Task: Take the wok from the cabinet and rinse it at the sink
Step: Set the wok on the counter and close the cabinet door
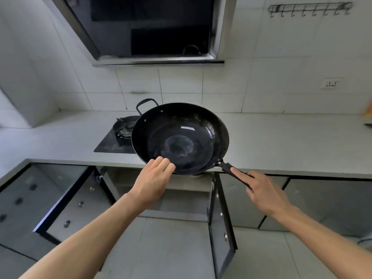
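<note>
Kitchen counter [281, 137], right hand [263, 193] grip closed on wok [181, 137] handle, left hand [154, 179] pinching rim

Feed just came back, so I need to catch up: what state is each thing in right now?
wok: out, held over the counter edge, empty
left hand: gripping the wok's near rim
right hand: closed on the wok's handle
cabinet doors: open
gas burner: no flame visible
</note>
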A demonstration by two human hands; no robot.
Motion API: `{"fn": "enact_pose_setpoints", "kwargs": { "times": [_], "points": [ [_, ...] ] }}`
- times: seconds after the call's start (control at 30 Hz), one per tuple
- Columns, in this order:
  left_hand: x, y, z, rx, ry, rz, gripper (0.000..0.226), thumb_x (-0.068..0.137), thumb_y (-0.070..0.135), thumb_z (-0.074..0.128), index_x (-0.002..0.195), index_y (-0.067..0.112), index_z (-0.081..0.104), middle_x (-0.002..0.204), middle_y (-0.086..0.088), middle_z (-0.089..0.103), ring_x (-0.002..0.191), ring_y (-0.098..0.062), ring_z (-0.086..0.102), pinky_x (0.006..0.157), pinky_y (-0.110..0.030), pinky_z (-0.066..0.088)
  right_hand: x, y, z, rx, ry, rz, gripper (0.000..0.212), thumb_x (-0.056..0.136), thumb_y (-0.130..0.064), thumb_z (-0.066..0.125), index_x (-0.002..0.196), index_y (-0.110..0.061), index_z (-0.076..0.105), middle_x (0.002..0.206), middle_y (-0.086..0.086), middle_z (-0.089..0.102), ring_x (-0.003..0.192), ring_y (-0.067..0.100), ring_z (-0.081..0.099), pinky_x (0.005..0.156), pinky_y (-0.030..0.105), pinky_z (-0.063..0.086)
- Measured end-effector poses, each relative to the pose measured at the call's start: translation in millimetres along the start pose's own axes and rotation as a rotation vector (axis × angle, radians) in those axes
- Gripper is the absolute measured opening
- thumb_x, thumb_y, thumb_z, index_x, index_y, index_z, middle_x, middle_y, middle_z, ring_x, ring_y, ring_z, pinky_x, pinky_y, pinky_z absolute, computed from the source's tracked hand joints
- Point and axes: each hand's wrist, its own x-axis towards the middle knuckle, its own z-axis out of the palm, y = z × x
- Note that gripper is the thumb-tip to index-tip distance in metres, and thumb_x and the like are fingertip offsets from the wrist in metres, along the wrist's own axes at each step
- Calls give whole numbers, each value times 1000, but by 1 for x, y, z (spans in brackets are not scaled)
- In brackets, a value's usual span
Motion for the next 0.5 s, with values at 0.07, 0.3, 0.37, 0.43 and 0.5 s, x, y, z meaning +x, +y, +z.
{"fn": "enact_pose_setpoints", "kwargs": {
  "times": [0.07, 0.3, 0.37, 0.43, 0.5],
  "points": [
    [24, 17, 8, 5, -4, 19, 24, 71, -8, 59, 87, 9, 58, 83, -4, 52, 75, -26, 45, 63, -37, 40, 1, 28, -4, 9, -2, 19, 70, 94, -14, 49, 147, -50, 20, 90, -5, 45, 77, 16, 49, 66, 28, 43],
    [90, 51, 30, -24, -45, 46, 33, 61, -12, 64, 83, 11, 54, 80, -3, 49, 73, -25, 43, 60, -35, 37, 13, 93, -12, 8, -1, 65, 69, 93, -11, 49, 146, -49, 26, 92, -6, 43, 78, 18, 49, 67, 34, 49],
    [105, 50, 37, -34, -35, 63, 34, 60, -12, 62, 84, 11, 54, 80, -2, 48, 73, -24, 42, 61, -34, 38, 20, 103, -10, 2, 6, 86, 69, 93, -12, 48, 146, -50, 24, 91, -6, 43, 78, 16, 48, 65, 30, 45],
    [123, 45, 45, -53, -25, 73, 35, 60, -13, 61, 83, 12, 53, 79, -2, 48, 72, -23, 42, 60, -34, 37, 29, 110, -6, 11, 16, 124, 69, 94, -13, 47, 145, -52, 23, 92, -8, 44, 78, 15, 46, 63, 27, 40],
    [140, 37, 56, -67, -23, 83, 35, 59, -13, 61, 82, 12, 53, 79, -2, 48, 72, -23, 42, 59, -33, 37, 39, 111, 0, 45, 7, 168, 70, 94, -13, 47, 144, -54, 22, 92, -9, 43, 78, 15, 46, 62, 27, 39]
  ]
}}
